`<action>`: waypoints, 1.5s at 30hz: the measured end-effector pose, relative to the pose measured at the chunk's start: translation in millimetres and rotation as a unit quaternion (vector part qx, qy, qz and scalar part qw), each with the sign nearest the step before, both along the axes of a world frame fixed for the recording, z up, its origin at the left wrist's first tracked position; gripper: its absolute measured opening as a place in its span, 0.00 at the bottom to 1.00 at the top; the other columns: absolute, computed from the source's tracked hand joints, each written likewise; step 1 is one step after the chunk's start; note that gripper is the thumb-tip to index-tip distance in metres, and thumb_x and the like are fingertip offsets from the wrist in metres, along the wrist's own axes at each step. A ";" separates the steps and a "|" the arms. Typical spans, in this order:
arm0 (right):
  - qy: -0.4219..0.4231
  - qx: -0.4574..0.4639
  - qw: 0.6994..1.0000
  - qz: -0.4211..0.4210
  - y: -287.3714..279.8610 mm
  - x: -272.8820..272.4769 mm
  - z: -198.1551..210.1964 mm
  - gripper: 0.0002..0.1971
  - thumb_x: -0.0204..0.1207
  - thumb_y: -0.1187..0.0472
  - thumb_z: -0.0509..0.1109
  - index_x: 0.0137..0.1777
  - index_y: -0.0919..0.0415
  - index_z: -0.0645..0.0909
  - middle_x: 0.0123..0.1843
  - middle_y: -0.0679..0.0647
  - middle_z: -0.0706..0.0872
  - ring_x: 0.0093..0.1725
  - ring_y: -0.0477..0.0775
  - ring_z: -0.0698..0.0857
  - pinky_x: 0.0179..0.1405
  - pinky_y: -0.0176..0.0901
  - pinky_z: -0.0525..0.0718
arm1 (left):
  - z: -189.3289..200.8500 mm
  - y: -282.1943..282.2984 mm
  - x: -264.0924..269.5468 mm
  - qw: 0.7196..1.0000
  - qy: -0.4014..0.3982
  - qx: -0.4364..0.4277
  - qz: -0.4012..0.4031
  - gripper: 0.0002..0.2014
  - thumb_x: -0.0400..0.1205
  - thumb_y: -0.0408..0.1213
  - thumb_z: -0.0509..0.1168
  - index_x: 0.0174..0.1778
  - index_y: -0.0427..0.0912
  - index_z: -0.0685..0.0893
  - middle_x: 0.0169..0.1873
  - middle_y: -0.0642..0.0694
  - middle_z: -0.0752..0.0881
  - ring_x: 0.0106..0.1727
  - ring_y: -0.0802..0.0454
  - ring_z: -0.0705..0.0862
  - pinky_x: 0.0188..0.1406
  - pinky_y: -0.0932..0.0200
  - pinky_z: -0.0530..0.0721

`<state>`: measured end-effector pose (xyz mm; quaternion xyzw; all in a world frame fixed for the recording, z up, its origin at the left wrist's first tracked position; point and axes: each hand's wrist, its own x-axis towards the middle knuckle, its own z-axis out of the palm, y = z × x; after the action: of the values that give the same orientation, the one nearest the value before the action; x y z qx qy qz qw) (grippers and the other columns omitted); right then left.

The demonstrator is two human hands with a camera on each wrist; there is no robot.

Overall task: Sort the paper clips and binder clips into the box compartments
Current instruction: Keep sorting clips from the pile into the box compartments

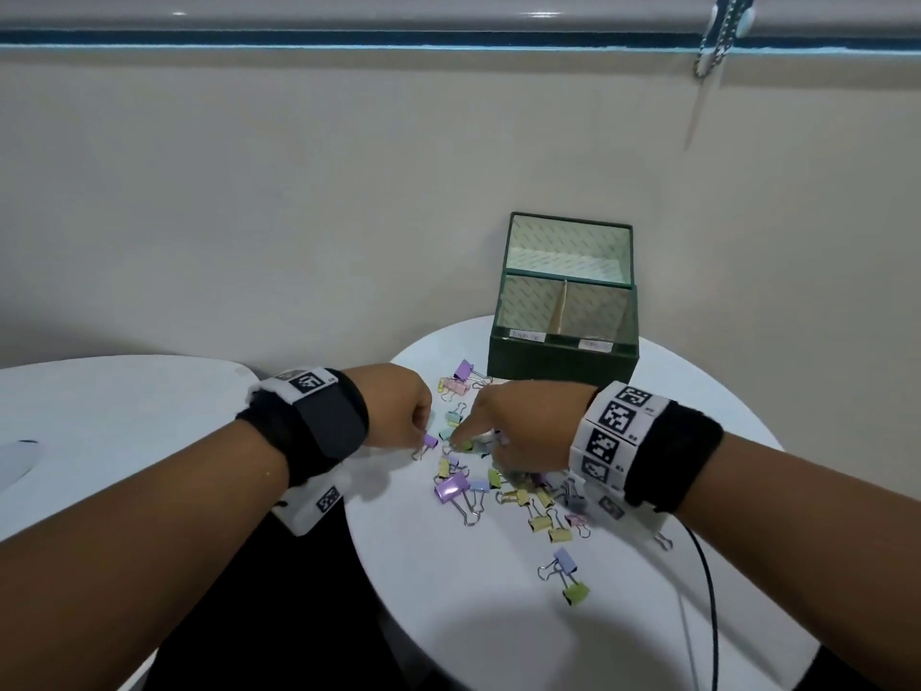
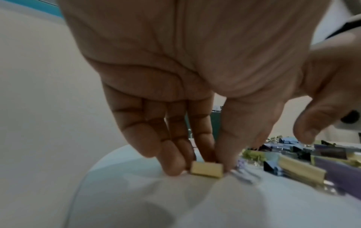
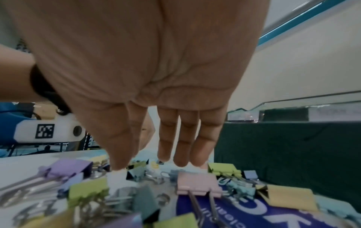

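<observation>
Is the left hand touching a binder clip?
Touching. The left wrist view shows the left hand's fingertips pinching a small yellow binder clip on the white table.

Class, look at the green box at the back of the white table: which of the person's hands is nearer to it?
Right. The right hand reaches into the clips just in front of the green box; the left hand is farther off to its left.

A round white table [image 1: 448, 615] stood by a cream wall [image 1: 299, 192]. A black cable [image 1: 710, 591] trailed over its right edge. A beaded chain [image 1: 717, 37] hung above.
</observation>
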<state>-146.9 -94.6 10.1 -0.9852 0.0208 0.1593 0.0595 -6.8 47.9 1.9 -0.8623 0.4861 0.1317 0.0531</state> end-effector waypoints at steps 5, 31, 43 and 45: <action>0.026 -0.029 0.999 -0.004 -2.6 5.4 -2.2 0.28 0.76 0.67 0.67 0.68 0.34 0.82 0.63 0.42 0.84 0.58 0.52 0.85 0.56 0.49 0.88 | 7.9 3.7 7.6 0.995 0.092 -0.026 0.012 0.04 0.74 0.40 0.69 0.39 0.48 0.89 0.34 0.57 0.90 0.37 0.60 0.85 0.44 0.62 0.83; 0.003 -0.119 0.992 -0.032 21.3 67.9 -12.0 0.06 0.80 0.60 0.69 0.42 0.59 0.79 0.32 0.49 0.75 0.39 0.55 0.81 0.39 0.43 0.79 | -2.9 -50.6 17.9 0.997 -0.079 -0.001 -0.002 0.07 0.79 0.36 0.66 0.41 0.41 0.89 0.33 0.45 0.83 0.34 0.46 0.78 0.32 0.63 0.71; -0.129 0.325 0.900 -0.261 -66.4 -26.5 29.5 0.05 0.82 0.68 0.69 0.54 0.58 0.82 0.39 0.54 0.89 0.37 0.51 0.89 0.38 0.40 0.88 | 2.1 -26.2 11.8 0.997 0.051 -0.048 -0.017 0.18 0.80 0.38 0.64 0.67 0.54 0.80 0.45 0.57 0.82 0.44 0.55 0.79 0.42 0.62 0.73; -0.118 0.413 0.846 -0.317 -79.7 -45.2 21.4 0.07 0.85 0.72 0.63 0.53 0.64 0.83 0.40 0.59 0.87 0.33 0.52 0.86 0.33 0.42 0.84 | 13.0 -21.6 13.6 0.981 0.162 -0.106 0.002 0.16 0.81 0.36 0.61 0.60 0.58 0.86 0.37 0.58 0.83 0.38 0.58 0.85 0.42 0.63 0.78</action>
<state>-192.1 -174.3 31.5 -0.8208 0.2569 0.0078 0.5102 6.8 26.3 15.0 -0.8311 0.4978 0.2176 -0.1187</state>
